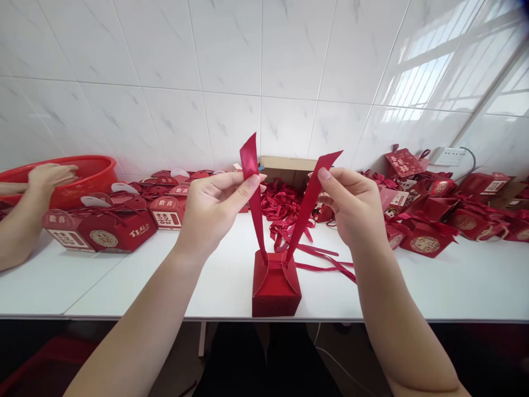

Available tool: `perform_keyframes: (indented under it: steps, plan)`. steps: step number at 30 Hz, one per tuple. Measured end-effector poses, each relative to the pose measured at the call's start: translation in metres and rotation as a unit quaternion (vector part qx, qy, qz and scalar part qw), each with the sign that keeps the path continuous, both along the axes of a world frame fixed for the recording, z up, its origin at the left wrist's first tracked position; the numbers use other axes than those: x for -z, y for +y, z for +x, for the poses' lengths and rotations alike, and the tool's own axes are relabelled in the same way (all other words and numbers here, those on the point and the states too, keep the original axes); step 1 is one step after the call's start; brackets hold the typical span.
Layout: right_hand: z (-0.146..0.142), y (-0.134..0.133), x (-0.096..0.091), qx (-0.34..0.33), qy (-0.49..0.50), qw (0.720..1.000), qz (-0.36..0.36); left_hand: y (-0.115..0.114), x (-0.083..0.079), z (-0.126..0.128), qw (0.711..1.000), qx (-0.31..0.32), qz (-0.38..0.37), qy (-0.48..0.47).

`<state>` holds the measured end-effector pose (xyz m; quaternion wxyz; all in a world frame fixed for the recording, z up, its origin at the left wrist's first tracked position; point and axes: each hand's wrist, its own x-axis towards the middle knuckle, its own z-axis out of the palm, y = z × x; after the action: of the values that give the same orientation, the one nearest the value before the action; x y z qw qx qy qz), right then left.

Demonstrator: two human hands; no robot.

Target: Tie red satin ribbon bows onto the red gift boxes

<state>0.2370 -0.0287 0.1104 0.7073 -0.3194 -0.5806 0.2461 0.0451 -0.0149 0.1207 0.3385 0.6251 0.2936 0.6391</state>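
A small red gift box [275, 288] stands at the front edge of the white table [454, 286]. A red ribbon runs up out of its top in two ends. My left hand [212, 207] pinches the left ribbon end [253, 187] between thumb and fingers. My right hand [355, 207] pinches the right ribbon end [309, 204] the same way. Both ends are pulled up and apart in a V above the box.
A heap of loose red ribbons [285, 207] lies behind the box, before a cardboard box [289, 164]. Finished red boxes crowd the left [103, 229] and right [430, 231]. Another person's hand [47, 176] rests on a red basin [88, 171] at far left.
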Motion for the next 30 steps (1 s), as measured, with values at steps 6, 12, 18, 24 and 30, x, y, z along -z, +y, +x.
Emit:
perform_keyframes:
  steps: [6,12,18,24,30]
  plan:
    - [-0.002,0.003,-0.001,-0.067,0.034,0.997,-0.031,0.004,0.000,0.003,0.996,0.081,-0.022,-0.012]
    - [-0.005,0.003,-0.005,-0.108,0.035,0.992,-0.062,0.006,-0.002,0.004,0.984,0.176,-0.035,-0.012]
    - [-0.010,0.009,-0.008,-0.123,0.008,0.989,-0.079,0.006,-0.006,0.008,0.983,0.171,-0.055,0.021]
    - [-0.014,0.009,-0.004,-0.206,-0.062,0.976,-0.035,0.007,-0.011,0.008,0.970,0.204,-0.090,0.095]
    - [-0.013,0.009,0.004,-0.173,-0.131,0.976,0.017,0.010,-0.012,0.005,0.970,0.191,-0.104,0.105]
